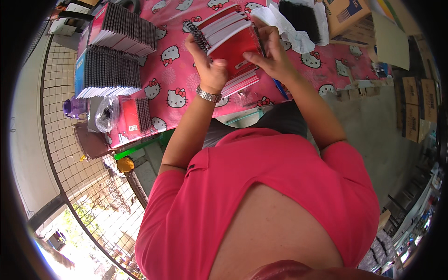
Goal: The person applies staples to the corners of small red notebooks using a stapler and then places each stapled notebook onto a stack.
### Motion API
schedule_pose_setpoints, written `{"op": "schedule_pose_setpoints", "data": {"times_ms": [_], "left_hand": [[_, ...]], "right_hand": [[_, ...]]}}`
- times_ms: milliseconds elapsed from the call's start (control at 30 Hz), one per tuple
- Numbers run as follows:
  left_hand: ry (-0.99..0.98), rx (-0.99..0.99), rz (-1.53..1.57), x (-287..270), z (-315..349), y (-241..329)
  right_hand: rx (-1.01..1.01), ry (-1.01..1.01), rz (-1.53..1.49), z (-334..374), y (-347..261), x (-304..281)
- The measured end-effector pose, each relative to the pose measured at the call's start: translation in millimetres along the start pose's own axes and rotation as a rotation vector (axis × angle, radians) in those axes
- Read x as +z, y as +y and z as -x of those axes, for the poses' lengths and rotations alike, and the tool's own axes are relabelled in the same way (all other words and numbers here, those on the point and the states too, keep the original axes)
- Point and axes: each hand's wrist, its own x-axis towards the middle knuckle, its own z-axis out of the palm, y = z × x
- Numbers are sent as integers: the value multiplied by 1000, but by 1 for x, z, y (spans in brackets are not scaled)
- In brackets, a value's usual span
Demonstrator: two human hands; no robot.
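Between my two hands is a small stack of red spiral notebooks point(233, 42), tilted above the table, with white page edges and black coil bindings showing. My left hand point(210, 67), with a metal watch on the wrist, grips the stack's left side near the coils. On the right side my right hand point(273, 56) holds it, thumb on the red cover and other fingers partly hidden behind. Under the held stack lie more red-covered notebooks point(241, 84), partly covered by it. A blue pen-like stick point(281, 89) rests beside them, near my right forearm.
Tall piles of coil-bound notebooks point(109, 70) stand at the table's left, with a red notebook point(135, 115) nearer me. A clear plastic bag point(107, 114) and purple bottle point(74, 107) sit there. Black coils point(301, 21) on white paper and a cardboard box point(347, 18) are far right.
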Motion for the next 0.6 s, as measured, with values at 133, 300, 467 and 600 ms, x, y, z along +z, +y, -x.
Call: {"op": "schedule_pose_setpoints", "data": {"times_ms": [133,300,467,600], "left_hand": [[-10,-204,-33,10,-15,24],[-23,-104,-39,11,-20,29],[-44,-98,1,13,-25,34],[-56,-93,-25,12,-31,37]], "right_hand": [[29,-95,-356,-11,2,6],[-63,-215,-242,-25,-10,-4],[-48,-199,-296,-31,-14,-6],[-17,-206,-324,-35,-16,-7]]}}
